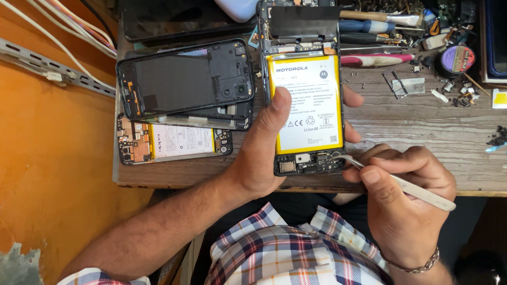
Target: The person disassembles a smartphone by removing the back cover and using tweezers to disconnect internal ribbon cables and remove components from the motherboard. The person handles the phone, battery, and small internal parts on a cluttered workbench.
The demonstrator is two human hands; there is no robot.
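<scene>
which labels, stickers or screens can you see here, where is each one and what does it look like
Battery label: on the opened phone gripped by the left hand; tall white rectangle, yellow border, dark print.
Second battery label: on the opened phone at the left table edge; white with yellow ends.
Dark screen panel: top left, black rectangle, unlit.
Yellow sticker: far right, small square on white.
The right hand holds tweezers.

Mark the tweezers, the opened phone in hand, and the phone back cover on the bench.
tweezers (406, 186), head view, on the pale handle.
opened phone (307, 103), head view, on its yellow-edged battery.
phone back cover (174, 80), head view, on its dark inner face.
</scene>
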